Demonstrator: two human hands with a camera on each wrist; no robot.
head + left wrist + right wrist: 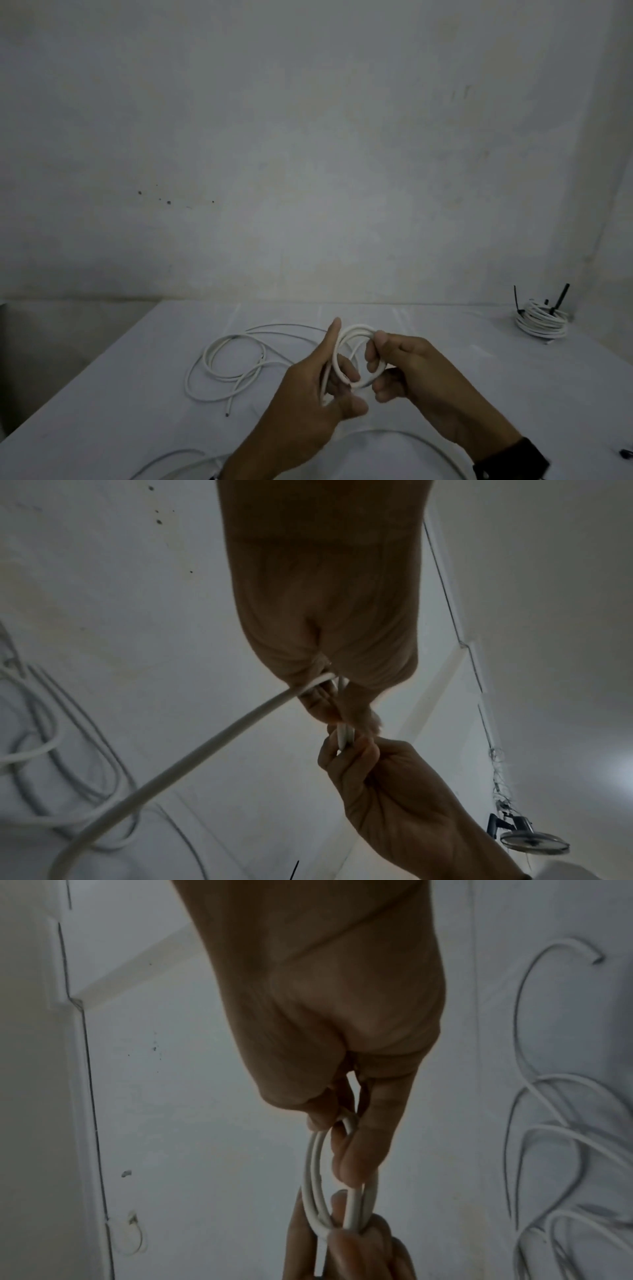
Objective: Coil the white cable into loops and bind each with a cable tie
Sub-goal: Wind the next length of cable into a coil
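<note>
Head view — bound coil (542, 320) far right, loose cable (226, 366) left.

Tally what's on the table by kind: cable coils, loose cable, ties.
Small coil in both hands: 1
Finished coil bound with black ties, far right: 1
Loose white cable runs on table: count unclear
Spare ties: none clearly visible
Total coils: 2

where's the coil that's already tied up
In the head view, the tied coil sits on the table's far right, near the wall, well away from both hands.
</note>
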